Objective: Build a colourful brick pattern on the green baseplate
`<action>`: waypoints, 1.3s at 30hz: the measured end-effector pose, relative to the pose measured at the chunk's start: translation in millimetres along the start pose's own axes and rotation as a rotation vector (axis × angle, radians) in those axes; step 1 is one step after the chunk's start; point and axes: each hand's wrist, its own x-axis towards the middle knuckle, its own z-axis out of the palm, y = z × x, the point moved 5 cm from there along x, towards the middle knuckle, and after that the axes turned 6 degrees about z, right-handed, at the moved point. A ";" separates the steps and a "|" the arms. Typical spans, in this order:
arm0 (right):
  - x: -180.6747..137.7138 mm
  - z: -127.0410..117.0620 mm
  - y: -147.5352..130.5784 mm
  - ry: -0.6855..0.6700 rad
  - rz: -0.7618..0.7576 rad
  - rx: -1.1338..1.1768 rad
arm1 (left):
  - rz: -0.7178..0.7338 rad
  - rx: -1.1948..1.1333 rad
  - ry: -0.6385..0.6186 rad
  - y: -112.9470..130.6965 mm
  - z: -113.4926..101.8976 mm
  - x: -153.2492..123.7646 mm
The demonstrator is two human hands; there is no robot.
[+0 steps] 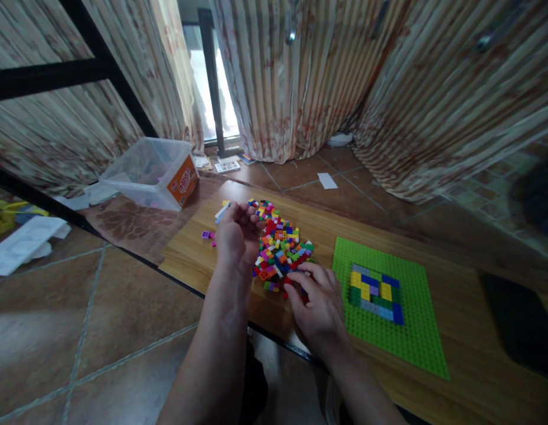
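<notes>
A pile of small multicoloured toy bricks [278, 239] lies spread on a wooden tabletop [189, 251]. Over the pile's left side is my left hand [241, 230], palm turned up and fingers curled in; whatever they hold is hidden. My right hand [318, 301] reaches to the pile's near edge, thumb and forefinger close together on a small red brick, the other fingers bent above more bricks. Right of it lies a green baseplate [420, 330] bearing a roughly square block of yellow, blue, green, grey and purple bricks [375, 293].
A clear plastic bin [145, 171] with an orange label stands on the floor beyond the table's left end. A dark flat object [522, 321] lies at the table's right. Striped curtains [274, 88] hang behind, and a black metal frame [101, 65] crosses the left.
</notes>
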 end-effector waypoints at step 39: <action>8.0 -31.7 12.4 0.143 0.236 0.196 | -0.066 0.085 -0.065 -5.9 5.8 -2.1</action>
